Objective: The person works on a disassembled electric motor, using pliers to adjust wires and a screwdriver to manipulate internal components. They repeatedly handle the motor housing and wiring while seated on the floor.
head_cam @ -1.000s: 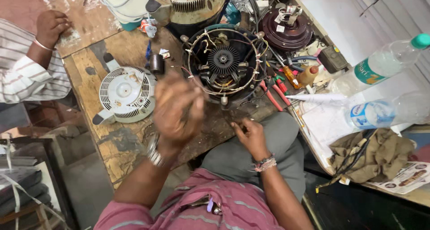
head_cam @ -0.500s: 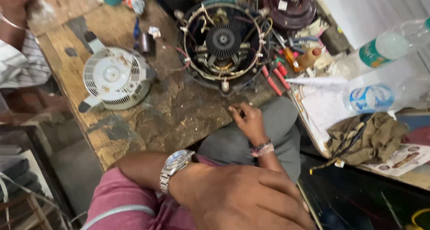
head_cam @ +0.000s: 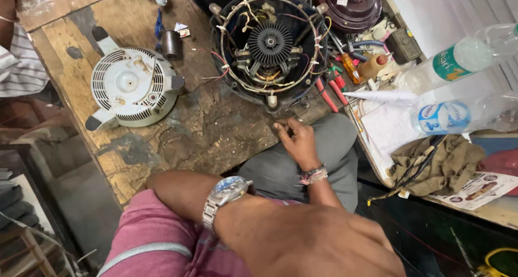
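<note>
My right hand [head_cam: 297, 142], with a beaded band at the wrist, rests on the near edge of the worn wooden bench [head_cam: 216, 131]. Its fingers are curled together just below an open round motor [head_cam: 268, 45] with a black finned hub and loose windings. Thin wires trail from the motor toward those fingertips; whether they pinch one is unclear. My left hand [head_cam: 313, 244] fills the bottom of the view close to the camera, back side up, with a metal wristwatch [head_cam: 226, 193] on the wrist. Its fingers are hidden.
A white vented fan housing [head_cam: 129, 88] lies at the left of the bench, with a small dark cylinder [head_cam: 171, 44] behind it. Red-handled pliers [head_cam: 334, 90], two plastic bottles [head_cam: 458, 58], papers and an olive cloth [head_cam: 437, 163] crowd the right. Another person's striped sleeve [head_cam: 16, 61] is at the far left.
My left hand has come off the bench and swung down close to the camera. The view has tilted nearer to the bench. My right hand stays at the bench edge.
</note>
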